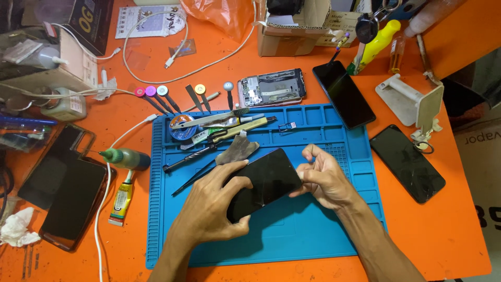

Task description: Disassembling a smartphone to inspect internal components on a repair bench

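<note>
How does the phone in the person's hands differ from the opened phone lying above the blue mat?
The held phone is gripped by the left hand and right hand, tilted above the blue mat; the opened phone lies flat on the orange table, untouched. The held phone shows a plain dark face; the opened one shows exposed internals. Both are similar slim rectangles.

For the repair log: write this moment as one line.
left hand: holds black phone | right hand: grips phone's right end | over blue repair mat
</note>
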